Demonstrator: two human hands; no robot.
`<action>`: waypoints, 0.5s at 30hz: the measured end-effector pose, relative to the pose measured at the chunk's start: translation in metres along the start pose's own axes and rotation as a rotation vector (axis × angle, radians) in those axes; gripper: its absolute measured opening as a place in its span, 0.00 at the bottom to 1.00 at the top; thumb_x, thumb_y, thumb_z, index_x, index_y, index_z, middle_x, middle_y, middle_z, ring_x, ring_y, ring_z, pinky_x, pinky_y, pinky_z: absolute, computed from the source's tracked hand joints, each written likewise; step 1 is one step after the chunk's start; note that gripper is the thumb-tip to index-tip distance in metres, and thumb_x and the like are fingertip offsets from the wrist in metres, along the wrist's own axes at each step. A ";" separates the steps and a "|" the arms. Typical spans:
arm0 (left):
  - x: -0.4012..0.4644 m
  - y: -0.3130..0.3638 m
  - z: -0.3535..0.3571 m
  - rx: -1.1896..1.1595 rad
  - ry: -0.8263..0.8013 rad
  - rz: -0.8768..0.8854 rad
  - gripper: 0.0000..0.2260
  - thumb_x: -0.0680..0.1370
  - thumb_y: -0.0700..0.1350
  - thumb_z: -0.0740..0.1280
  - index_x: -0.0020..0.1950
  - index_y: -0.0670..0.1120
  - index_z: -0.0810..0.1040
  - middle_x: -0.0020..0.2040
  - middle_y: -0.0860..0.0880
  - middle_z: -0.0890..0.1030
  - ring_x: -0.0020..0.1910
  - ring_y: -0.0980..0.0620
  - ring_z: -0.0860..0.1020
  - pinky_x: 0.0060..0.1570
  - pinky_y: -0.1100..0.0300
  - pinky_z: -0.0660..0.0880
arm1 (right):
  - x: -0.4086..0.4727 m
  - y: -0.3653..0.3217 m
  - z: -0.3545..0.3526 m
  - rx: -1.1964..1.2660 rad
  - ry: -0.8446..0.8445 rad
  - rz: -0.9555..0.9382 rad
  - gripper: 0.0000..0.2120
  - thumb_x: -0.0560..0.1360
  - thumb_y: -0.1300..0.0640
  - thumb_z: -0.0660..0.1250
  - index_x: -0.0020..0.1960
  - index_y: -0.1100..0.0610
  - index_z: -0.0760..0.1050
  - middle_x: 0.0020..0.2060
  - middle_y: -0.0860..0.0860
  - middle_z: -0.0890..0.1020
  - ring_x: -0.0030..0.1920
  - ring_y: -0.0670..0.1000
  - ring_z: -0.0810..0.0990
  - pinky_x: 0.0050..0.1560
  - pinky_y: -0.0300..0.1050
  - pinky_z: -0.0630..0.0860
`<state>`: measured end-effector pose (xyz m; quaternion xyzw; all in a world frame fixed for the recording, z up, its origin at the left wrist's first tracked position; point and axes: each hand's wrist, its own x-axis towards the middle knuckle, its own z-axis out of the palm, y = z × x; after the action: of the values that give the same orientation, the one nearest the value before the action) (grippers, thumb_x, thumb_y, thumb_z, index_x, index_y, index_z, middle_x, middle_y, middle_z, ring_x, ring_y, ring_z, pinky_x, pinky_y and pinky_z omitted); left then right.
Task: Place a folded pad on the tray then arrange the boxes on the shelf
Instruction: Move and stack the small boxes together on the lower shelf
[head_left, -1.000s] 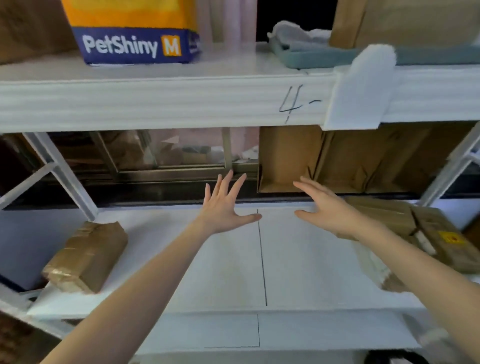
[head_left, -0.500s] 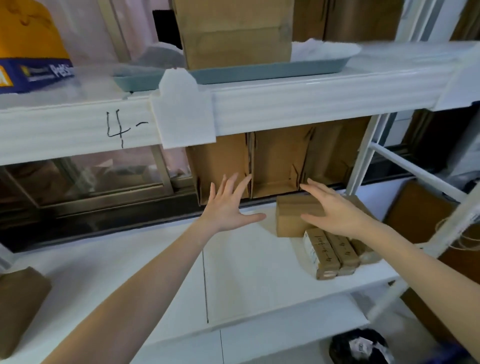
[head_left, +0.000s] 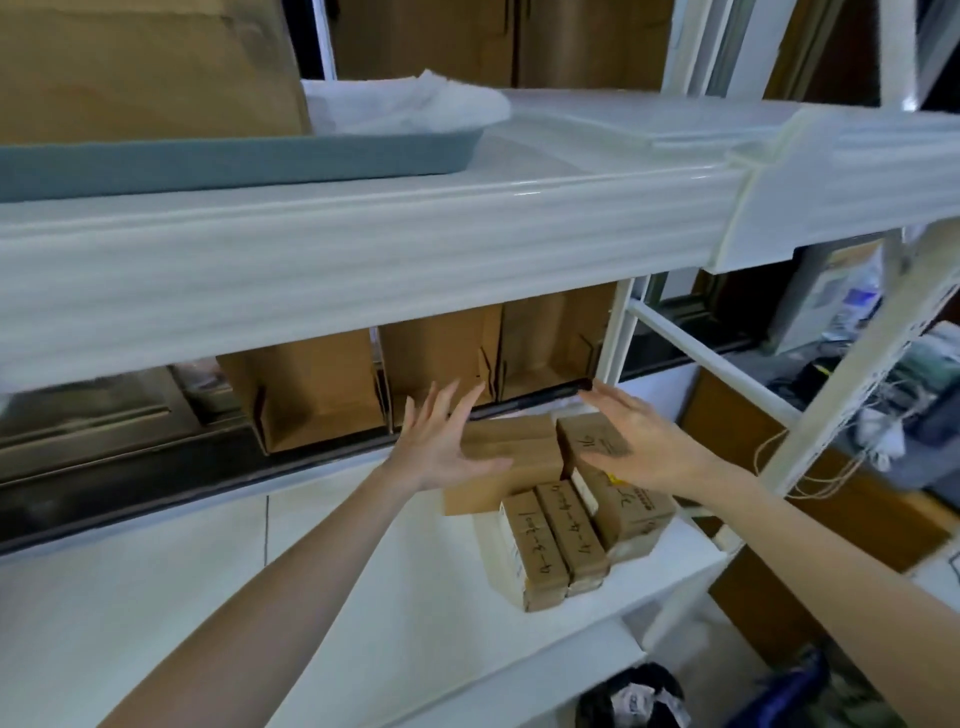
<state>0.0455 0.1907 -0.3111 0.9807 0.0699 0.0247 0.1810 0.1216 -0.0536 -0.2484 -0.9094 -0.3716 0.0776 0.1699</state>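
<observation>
White shelving fills the frame as the left hand and right hand, fingers spread and gripping nothing, flank the cardboard boxes at centre right, seemingly to gather them, while the pad rests on the tray upper left.

A white metal shelf is seen carrying brown cardboard boxes near its right edge; a grey-blue plastic tray is set on the upper board.
</observation>
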 end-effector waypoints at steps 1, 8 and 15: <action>0.006 0.002 0.005 0.002 -0.010 0.006 0.47 0.65 0.75 0.60 0.76 0.58 0.42 0.78 0.52 0.40 0.76 0.46 0.38 0.72 0.41 0.36 | 0.003 0.008 -0.001 0.000 -0.009 0.007 0.34 0.74 0.49 0.66 0.75 0.49 0.53 0.76 0.49 0.53 0.74 0.52 0.54 0.71 0.58 0.59; 0.037 0.023 0.033 0.003 -0.038 0.016 0.47 0.65 0.75 0.60 0.76 0.58 0.43 0.78 0.52 0.39 0.75 0.47 0.36 0.69 0.45 0.32 | 0.024 0.048 -0.005 -0.033 -0.027 0.033 0.34 0.74 0.47 0.65 0.74 0.48 0.52 0.76 0.49 0.51 0.74 0.54 0.54 0.69 0.56 0.62; 0.052 0.034 0.063 0.005 -0.069 -0.071 0.49 0.61 0.79 0.55 0.75 0.61 0.40 0.77 0.54 0.37 0.75 0.48 0.35 0.68 0.46 0.31 | 0.043 0.087 0.017 -0.066 -0.110 0.054 0.39 0.72 0.41 0.64 0.75 0.47 0.46 0.76 0.51 0.48 0.74 0.58 0.54 0.68 0.59 0.62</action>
<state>0.1058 0.1443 -0.3563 0.9783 0.0986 -0.0156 0.1815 0.2041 -0.0766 -0.2970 -0.9186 -0.3578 0.1200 0.1169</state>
